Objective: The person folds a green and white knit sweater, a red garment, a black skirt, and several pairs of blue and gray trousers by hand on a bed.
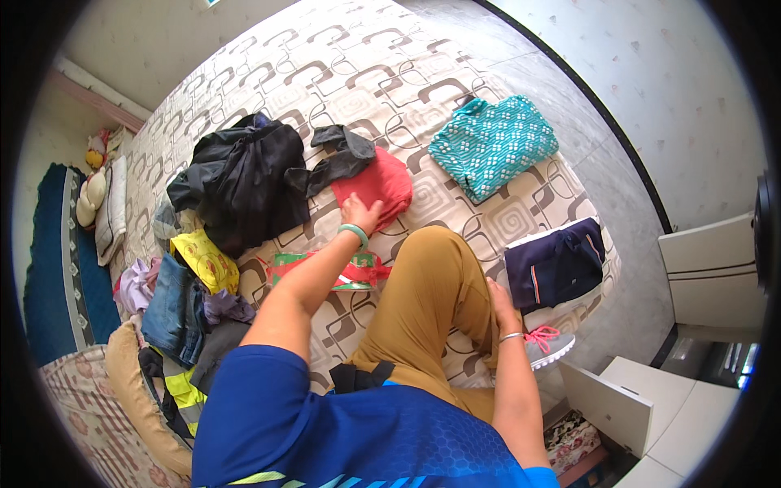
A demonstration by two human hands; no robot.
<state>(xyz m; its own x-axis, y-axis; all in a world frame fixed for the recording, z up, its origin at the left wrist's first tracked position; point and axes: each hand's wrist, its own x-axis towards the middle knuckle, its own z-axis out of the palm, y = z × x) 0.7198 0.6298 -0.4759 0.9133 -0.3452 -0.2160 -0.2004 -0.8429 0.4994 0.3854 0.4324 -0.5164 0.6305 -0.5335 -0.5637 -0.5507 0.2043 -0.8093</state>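
Observation:
My left hand point(362, 213), with a pale green bangle at the wrist, lies on the near edge of a red garment point(393, 183). Its thumb and fingers are spread over the cloth, with no fold visibly pinched. A crumpled dark grey garment point(341, 149) overlaps the red one. My right hand point(501, 305), wearing a silver bracelet, is down beside my lower trouser leg, close to a folded navy garment point(558, 265). Part of its fingers is hidden, so its grip is unclear. Farther off lies a folded teal patterned garment point(495, 146).
A black garment heap point(244, 177), jeans point(174, 308) and a yellow printed cloth point(208, 261) crowd the bed's left side. Near my knee is a red-green plastic package point(360, 274). My grey shoe point(550, 349) hangs past the bed edge, near an open cabinet door point(610, 405).

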